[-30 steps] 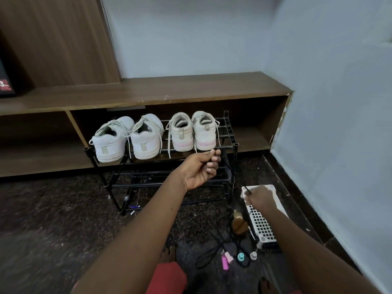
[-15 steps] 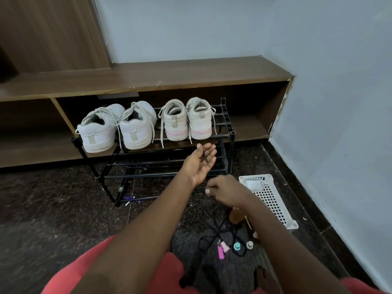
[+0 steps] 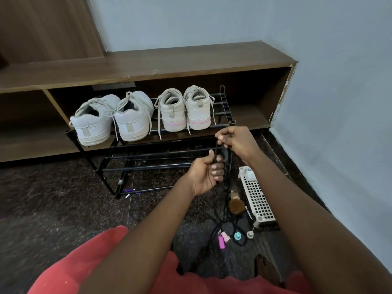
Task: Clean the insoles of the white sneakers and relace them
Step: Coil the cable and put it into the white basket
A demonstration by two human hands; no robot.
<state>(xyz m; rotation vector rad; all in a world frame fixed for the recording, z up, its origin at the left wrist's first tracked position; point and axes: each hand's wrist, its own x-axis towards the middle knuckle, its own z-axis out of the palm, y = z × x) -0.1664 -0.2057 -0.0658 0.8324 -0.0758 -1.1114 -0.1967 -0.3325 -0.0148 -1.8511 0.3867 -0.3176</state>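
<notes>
Four white lace-up sneakers stand heel-out in a row on the top tier of a black tubular metal shoe rack [image 3: 222, 91]: a plain white pair [image 3: 93, 124] at the left and a pair with a pink sole stripe [image 3: 172, 112] at the right. All four carry pale laces in their eyelets, with loose ends hanging over the front rail. No insole is visible outside a shoe. Judged from this, neither the cleaning nor the relacing has begun, and the whole task remains. Both hands work below and in front of the pink-striped pair, well clear of every sneaker. The right hand [image 3: 235, 143] is the upper one, and its grip is clamped with thumb and fingertips on a thin black cord [image 3: 216, 151]. The left hand [image 3: 206, 172] lies just beneath it, palm up, fingers curled round the same cord. The cord hangs from the hands to a tangle on the dark speckled floor [image 3: 53, 198]. Whether it is a shoelace cannot be determined. Near the tangle lie a wooden-handled bristle brush [image 3: 235, 205], a white perforated plastic basket [image 3: 256, 198] and several small capped bottles [image 3: 221, 242]. The nearest sneaker heel sits above and to the left of the right hand, apart from it.
</notes>
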